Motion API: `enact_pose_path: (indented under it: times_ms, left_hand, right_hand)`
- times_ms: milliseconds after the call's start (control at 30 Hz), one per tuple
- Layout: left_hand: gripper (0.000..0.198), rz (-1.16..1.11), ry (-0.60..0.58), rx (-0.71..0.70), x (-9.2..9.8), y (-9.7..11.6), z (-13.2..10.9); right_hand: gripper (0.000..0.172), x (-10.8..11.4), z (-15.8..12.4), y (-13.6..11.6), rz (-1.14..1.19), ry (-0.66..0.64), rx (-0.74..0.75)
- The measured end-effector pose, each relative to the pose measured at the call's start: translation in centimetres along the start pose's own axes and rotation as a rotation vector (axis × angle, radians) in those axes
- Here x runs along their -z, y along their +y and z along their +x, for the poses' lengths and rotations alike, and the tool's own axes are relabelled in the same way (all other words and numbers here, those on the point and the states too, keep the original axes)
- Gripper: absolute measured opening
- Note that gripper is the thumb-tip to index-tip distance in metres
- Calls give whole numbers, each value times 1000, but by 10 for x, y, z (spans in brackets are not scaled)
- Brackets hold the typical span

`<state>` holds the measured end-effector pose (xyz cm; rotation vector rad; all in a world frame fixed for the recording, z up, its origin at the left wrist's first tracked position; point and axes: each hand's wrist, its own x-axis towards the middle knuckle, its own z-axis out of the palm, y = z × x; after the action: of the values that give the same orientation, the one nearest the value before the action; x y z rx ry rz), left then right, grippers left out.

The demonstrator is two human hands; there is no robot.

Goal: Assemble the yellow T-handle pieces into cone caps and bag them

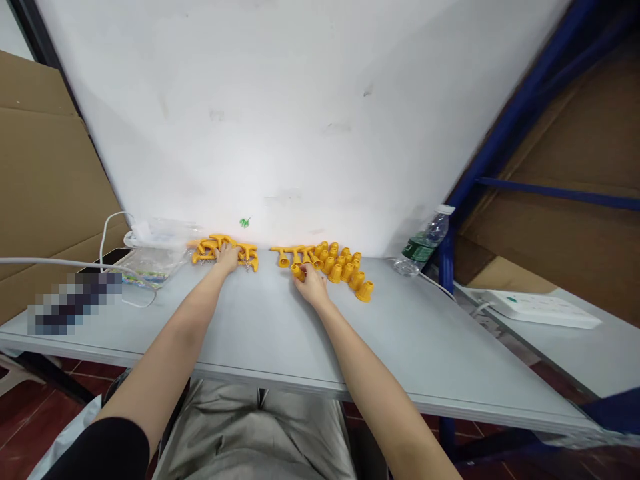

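Observation:
My left hand [227,257] reaches into a heap of yellow plastic T-shaped handles [249,252] at the foot of the white wall. Its fingers are bent down among them, and what they grip, if anything, is hidden. Small metal screw-like parts show at the heap's front. My right hand [313,285] is closed around a yellow cone-shaped cap [297,272], held just above the table. Behind it, a row of joined-looking yellow T-shaped pieces [283,257] lies along the wall. To its right, several yellow cone-shaped caps [335,273] stand in rows.
A plastic bottle [423,248] leans at the table's right back, near a white cable and a power strip [543,308]. At left lie clear plastic bags [155,263], a dark phone-like object [107,260] and white cables. A cardboard sheet [40,173] stands left.

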<state>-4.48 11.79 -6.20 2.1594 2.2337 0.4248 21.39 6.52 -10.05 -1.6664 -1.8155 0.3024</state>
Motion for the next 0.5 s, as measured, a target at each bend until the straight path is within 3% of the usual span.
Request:
enact_pose_path:
  times_ms: [100,267,400,500]
  left_hand:
    - [36,78,-18,-28,2,1,3]
    - [31,128,115,-47,21,0,3]
    - [24,-84,237,43,29,-3,-1]
    - [21,-285,297,63,20,2,-9]
  right_hand:
    - [27,2,-1,-2,-5,-13,-11]
    - [30,3,-1,-2,-1,-12,23]
    - [31,0,0,-1,-6,3,34]
    - [33,-1,1,0,5,9,22]
